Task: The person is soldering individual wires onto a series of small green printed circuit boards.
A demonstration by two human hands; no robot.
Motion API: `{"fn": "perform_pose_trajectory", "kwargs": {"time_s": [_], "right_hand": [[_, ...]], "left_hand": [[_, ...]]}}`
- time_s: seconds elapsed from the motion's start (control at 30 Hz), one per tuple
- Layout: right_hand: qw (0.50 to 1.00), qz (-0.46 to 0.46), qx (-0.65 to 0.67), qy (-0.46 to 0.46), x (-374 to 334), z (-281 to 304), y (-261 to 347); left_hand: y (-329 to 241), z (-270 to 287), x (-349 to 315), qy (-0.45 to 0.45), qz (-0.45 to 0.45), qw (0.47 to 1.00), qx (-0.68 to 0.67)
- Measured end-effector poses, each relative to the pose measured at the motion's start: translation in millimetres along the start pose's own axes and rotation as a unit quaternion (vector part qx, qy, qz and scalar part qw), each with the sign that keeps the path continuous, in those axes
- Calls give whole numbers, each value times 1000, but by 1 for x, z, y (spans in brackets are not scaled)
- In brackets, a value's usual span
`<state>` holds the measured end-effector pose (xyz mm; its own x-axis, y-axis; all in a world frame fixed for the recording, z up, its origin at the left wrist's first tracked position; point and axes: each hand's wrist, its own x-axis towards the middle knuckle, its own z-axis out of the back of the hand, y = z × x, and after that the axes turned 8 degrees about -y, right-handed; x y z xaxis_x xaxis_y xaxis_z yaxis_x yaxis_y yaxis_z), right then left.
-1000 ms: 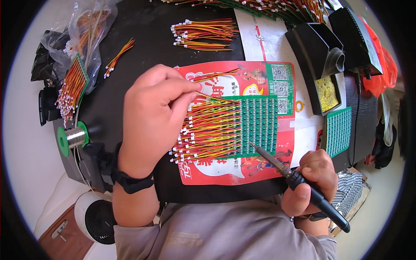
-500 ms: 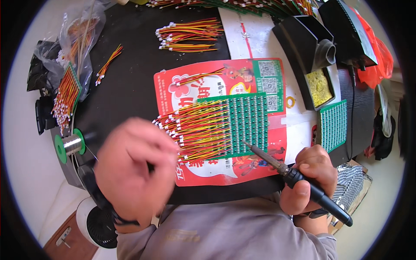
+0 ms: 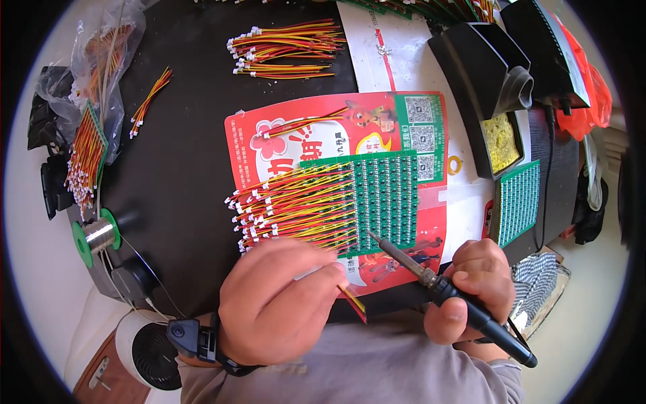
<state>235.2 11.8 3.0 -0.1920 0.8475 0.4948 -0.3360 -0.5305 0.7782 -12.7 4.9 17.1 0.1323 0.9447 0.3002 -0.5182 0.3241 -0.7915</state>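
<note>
Two hands, the left [image 3: 286, 296] and the right [image 3: 478, 283], and one soldering iron [image 3: 441, 288] are at the near side of one red sheet [image 3: 245, 155]. On the sheet are one wired green panel [image 3: 387, 202] and three printed square codes [image 3: 422, 139]. Right of it: at least one bare green panel [image 3: 519, 204], one yellow sponge [image 3: 501, 141]. Left: one solder spool [image 3: 99, 236], one small wire bundle [image 3: 149, 101]. Beyond: one larger wire pile [image 3: 289, 47], its strands too crowded to count.

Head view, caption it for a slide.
Right hand holds a soldering iron over a circuit board, left hand pinching wires.
</note>
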Motion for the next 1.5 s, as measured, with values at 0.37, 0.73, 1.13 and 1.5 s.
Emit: {"fn": "perform_pose_trajectory", "kwargs": {"time_s": [0.37,0.73,1.13,1.5], "right_hand": [[999,1,10,-32,1,-3,3],[1000,12,26,12,5,-2,1],[999,9,22,45,11,-3,2],[999,-1,17,30,8,-4,3]], "left_hand": [[5,-10,-8,20,-61,998,10],[6,-21,-14,-1,-108,985,132],[6,-20,-12,14,-89,989,117],[6,-20,-12,11,-82,989,120]]}}
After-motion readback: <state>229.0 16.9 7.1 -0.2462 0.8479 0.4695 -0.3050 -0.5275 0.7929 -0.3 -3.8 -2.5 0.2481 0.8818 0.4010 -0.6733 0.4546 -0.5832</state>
